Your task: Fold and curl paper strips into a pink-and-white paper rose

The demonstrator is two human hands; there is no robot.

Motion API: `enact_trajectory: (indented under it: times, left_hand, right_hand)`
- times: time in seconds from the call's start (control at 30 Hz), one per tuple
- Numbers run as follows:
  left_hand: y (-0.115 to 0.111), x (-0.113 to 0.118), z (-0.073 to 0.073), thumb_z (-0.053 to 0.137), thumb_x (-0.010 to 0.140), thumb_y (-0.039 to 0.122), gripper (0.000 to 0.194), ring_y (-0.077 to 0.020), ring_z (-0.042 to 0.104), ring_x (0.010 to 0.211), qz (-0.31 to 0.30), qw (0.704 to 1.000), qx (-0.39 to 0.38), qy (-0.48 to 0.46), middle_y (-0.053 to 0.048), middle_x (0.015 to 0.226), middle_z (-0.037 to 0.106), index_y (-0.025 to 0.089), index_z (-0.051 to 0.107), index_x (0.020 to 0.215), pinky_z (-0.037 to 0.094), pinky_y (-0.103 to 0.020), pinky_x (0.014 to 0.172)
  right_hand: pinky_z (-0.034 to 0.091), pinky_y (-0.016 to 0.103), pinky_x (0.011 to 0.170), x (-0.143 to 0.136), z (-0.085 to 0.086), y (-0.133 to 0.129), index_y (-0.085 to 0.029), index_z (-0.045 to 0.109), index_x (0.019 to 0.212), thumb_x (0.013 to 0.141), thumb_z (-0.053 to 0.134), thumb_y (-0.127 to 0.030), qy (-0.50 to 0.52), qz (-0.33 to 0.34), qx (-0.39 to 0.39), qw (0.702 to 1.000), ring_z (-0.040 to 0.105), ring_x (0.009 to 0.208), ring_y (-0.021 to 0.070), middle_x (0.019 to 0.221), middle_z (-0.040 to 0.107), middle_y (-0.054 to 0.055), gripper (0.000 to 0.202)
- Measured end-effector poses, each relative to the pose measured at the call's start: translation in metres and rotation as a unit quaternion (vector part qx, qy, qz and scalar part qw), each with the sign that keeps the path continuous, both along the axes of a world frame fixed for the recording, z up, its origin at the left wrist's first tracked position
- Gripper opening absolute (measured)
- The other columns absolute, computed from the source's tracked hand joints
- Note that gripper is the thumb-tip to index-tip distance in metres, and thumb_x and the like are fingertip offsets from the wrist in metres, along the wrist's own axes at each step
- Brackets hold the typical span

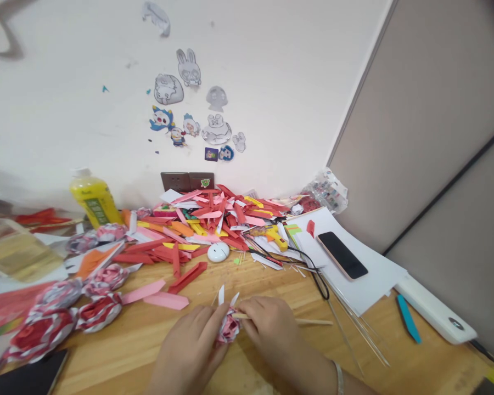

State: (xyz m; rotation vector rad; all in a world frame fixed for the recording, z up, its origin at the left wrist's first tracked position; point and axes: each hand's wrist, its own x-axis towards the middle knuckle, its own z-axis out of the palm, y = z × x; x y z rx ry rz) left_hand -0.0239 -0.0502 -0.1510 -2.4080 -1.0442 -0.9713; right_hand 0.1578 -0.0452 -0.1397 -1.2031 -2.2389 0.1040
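A small pink and white folded-paper piece (229, 328) is between my hands near the front of the table, with white paper tips sticking up from it. My left hand (193, 343) is closed round its left side. My right hand (271, 326) is closed on a thin wooden stick (313, 322), whose blunt end touches the top right of the paper piece. The stick's other end shows to the right, beyond my hand. My fingers partly hide the paper piece.
Folded paper strips (214, 214) are heaped along the wall. Finished red and white paper balls (101, 311) lie left, near a yellow bottle (94, 198). A yellow glue gun (275, 237), a phone (342, 255) on white sheets and thin wires (364, 334) are to the right.
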Motion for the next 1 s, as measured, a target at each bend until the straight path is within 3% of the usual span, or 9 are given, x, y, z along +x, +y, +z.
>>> enact_trajectory:
  times: [0.37, 0.8, 1.0]
  left_hand:
    - [-0.0013, 0.0008, 0.0019, 0.041, 0.091, 0.021, 0.022, -0.0176, 0.065, 0.067, 0.000, 1.000, -0.006, -0.004, -0.006, 0.080, 0.069, 0.015, 0.056, 0.106, 0.050, -0.027, 0.058]
    - [-0.0008, -0.0012, -0.0017, 0.041, 0.091, 0.021, 0.026, -0.0184, 0.065, 0.071, -0.013, 1.000, -0.022, -0.001, -0.008, 0.084, 0.070, 0.014, 0.055, 0.111, 0.051, -0.028, 0.061]
    - [-0.0004, -0.0005, 0.0008, 0.041, 0.091, 0.023, 0.024, -0.0177, 0.065, 0.066, -0.012, 1.000, -0.021, -0.006, -0.006, 0.079, 0.069, 0.015, 0.055, 0.109, 0.050, -0.026, 0.057]
  right_hand:
    - [0.031, 0.026, 0.056, -0.0004, 0.0047, -0.0046, -0.020, 0.060, 0.077, 0.083, 0.054, -0.019, 0.017, -0.041, 0.001, 0.999, 0.059, 0.061, 0.0161, 0.069, 0.066, 0.000, 0.009]
    - [0.032, 0.026, 0.053, -0.0003, 0.0025, -0.0025, -0.020, 0.065, 0.078, 0.078, 0.051, -0.010, 0.009, 0.004, 0.035, 0.999, 0.060, 0.059, 0.0166, 0.069, 0.069, 0.001, 0.017]
    - [0.033, 0.026, 0.056, -0.0005, 0.0022, -0.0026, -0.021, 0.066, 0.081, 0.079, 0.054, -0.013, 0.027, -0.011, 0.017, 0.999, 0.062, 0.063, 0.0169, 0.073, 0.070, 0.000, 0.014]
